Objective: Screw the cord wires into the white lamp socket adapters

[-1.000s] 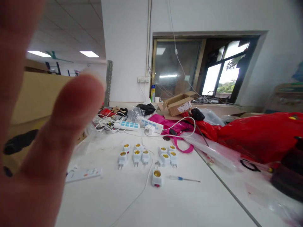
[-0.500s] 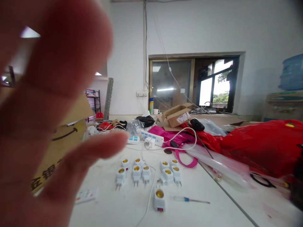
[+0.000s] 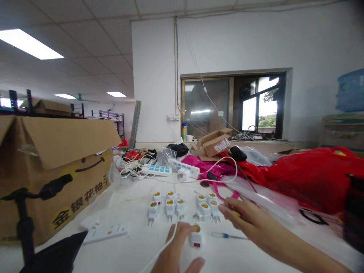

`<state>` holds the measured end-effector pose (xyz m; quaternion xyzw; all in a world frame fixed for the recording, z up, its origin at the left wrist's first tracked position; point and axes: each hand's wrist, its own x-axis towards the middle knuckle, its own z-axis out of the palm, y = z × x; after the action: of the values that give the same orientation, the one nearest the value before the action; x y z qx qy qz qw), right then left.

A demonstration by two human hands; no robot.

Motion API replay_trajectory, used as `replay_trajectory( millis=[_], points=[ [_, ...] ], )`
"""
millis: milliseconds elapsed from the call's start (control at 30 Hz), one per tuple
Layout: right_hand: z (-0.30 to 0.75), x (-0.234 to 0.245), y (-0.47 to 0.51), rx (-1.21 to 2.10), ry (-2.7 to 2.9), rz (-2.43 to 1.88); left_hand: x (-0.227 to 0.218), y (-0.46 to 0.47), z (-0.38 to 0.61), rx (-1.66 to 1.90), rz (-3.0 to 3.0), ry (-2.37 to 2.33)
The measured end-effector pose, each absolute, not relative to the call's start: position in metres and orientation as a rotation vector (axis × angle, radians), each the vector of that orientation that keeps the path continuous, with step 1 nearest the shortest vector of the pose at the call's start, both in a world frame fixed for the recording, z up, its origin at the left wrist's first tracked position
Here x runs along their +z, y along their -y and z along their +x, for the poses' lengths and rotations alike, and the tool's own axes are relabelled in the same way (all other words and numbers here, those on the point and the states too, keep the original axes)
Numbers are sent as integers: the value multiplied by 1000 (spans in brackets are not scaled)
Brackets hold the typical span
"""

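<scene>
A white plug-in lamp socket (image 3: 196,238) with a gold-coloured inside and a red switch stands at the near middle of the table. My left hand (image 3: 176,246) is beside it, thumb spread away, fingertips reaching the socket's left edge; a white cable crosses this hand. My right hand (image 3: 247,218) hovers on the right with its fingers curled together. A bit of yellow shows at them, too small to name. Just left of those fingers stands a group of similar sockets (image 3: 204,209), and another group (image 3: 170,206) stands further left. A screwdriver (image 3: 226,235) with a blue-and-clear handle lies below my right hand.
A large cardboard box (image 3: 85,178) and a black stand (image 3: 25,227) are at left, near a white power strip (image 3: 106,232). More power strips (image 3: 156,170) and tangled cables lie behind. Red plastic bags (image 3: 315,178) and clear film fill the right side.
The hand that loomed large and blurred at the left is gone from there. Both hands are now low over the table, the left at the near socket, the right by the right-hand group.
</scene>
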<state>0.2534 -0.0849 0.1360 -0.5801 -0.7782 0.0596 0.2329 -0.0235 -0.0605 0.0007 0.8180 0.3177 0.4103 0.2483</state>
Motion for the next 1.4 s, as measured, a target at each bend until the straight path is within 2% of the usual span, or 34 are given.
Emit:
replay_trajectory(
  millis=[133, 300, 633, 933, 1400],
  points=[
    [251, 150, 69, 195, 2341, -1656, -3, 30, -10, 1030, 2064, -1140],
    [249, 168, 52, 152, 2531, -1618, -5, 20, 8, 1050, 2086, -1083],
    [211, 191, 51, -74, 2731, -1578, -34, 6, 1, 1136, 2135, -1019],
    [186, 175, 58, -301, 2870, -1478, -30, 17, 5, 1276, 2388, -957],
    [185, 179, 58, -299, 2884, -1467, -12, 29, 7, 1337, 2311, -971]
  ],
)
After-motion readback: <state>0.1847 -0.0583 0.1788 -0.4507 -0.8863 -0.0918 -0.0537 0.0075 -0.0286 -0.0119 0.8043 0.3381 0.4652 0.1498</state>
